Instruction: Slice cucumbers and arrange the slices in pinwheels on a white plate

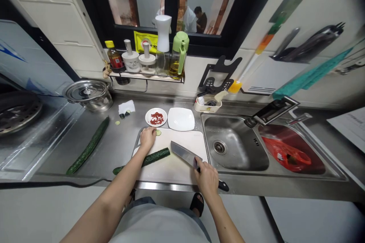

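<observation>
A white cutting board lies at the counter's front edge. On it, a dark green cucumber rests slantwise with its right end cut; my left forearm covers part of it. My left hand is at the board's far left, fingers curled together at the edge of a pale round cucumber slice. My right hand grips the black handle of a kitchen knife. The blade lies over the board, its tip pointing up-left, just right of the cucumber's cut end and apart from it.
Behind the board stand a plate of chopped red bits and a white square plate. Left are another cucumber, a lidded steel pot and small scraps. Right is a sink holding a red bag. Condiments line a shelf.
</observation>
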Action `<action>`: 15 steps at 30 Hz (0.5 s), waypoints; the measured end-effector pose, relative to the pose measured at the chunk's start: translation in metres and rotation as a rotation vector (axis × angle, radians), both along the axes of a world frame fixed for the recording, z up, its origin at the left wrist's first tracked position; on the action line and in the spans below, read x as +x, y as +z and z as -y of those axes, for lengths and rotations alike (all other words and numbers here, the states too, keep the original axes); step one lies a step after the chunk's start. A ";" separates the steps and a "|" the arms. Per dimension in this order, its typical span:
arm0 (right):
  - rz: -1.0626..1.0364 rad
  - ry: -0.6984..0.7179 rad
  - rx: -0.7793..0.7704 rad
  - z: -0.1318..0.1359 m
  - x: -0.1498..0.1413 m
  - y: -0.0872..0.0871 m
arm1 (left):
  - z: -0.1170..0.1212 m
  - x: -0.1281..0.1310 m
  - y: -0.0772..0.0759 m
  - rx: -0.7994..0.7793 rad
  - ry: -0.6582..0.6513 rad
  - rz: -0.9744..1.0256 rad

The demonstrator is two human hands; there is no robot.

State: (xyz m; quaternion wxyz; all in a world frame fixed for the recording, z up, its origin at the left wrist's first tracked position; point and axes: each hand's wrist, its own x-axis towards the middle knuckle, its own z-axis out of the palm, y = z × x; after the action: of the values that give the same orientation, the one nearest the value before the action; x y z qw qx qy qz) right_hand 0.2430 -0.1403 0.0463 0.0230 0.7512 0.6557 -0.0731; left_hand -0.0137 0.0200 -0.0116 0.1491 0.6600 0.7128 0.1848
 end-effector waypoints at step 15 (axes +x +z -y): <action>-0.043 -0.018 0.005 -0.004 -0.001 -0.002 | 0.007 -0.003 0.003 -0.002 -0.046 -0.025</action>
State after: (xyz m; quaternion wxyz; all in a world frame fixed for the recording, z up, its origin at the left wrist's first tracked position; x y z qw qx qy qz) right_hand 0.2417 -0.1364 0.0446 0.0063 0.7553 0.6494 -0.0879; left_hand -0.0162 0.0127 -0.0088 0.1451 0.6782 0.6994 0.1725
